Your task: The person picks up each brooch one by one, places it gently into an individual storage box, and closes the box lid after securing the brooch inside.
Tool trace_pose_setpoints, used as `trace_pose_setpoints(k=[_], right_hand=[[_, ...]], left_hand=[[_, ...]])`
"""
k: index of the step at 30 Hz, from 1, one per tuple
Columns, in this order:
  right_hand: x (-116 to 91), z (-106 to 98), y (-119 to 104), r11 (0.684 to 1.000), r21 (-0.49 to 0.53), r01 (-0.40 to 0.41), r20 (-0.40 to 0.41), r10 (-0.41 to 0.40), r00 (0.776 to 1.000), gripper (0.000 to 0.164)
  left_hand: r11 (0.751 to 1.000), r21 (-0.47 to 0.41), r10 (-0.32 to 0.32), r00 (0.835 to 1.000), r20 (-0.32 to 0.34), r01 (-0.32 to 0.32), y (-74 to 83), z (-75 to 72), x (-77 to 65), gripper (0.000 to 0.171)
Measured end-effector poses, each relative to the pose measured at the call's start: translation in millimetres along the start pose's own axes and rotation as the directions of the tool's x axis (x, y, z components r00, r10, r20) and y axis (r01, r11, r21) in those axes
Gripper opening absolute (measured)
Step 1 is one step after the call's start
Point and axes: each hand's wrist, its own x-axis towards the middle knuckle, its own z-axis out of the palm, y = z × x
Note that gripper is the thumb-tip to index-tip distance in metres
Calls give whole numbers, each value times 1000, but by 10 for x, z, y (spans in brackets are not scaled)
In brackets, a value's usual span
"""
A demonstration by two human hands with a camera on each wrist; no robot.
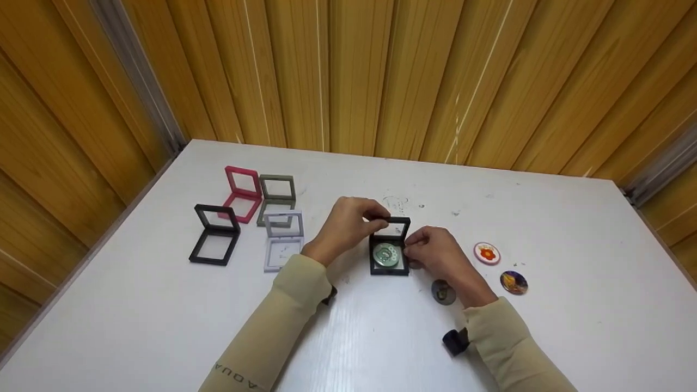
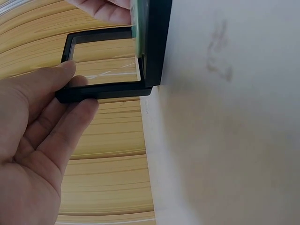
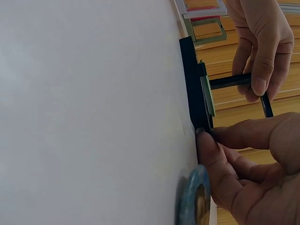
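A black hinged display frame (image 1: 388, 238) stands on the table, its lid raised about upright. In its base lies a round green badge (image 1: 386, 255), tilted slightly in the right wrist view. My left hand (image 1: 348, 226) pinches the top left corner of the lid between thumb and fingers, as the left wrist view shows (image 2: 37, 122). At the right side of the base, my right hand (image 1: 438, 253) pinches the edge near the table with thumb and forefinger. Below that hand, a round badge with a bluish rim (image 3: 196, 199) lies close to its fingers.
To the left stand opened frames: black (image 1: 220, 231), pink (image 1: 245, 193), olive green (image 1: 277, 200) and lavender (image 1: 284, 238). Round badges lie at right: a red-flower one (image 1: 486, 253), a dark purple and yellow one (image 1: 514, 282) and a greyish one (image 1: 444, 292). Wood-pattern walls (image 1: 354, 81) border the table.
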Motion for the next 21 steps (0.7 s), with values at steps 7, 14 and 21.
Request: trace_pose_setpoints(k=[7,14,21], right_hand=[[5,-13,-13,998,52,-35,36,33,999,17],[17,-30,13,996,78,-44,51,40,998,16],[26,-43,12,996,61,-61,48,58,997,17]], left_hand=[[1000,-3,-7,1000,-2,7,-5,-7,-10,11],[1000,-8,10,1000,5,-10,-9,-13,-13,10],[999,-34,2,999,54,0,5,-53,-24,12]])
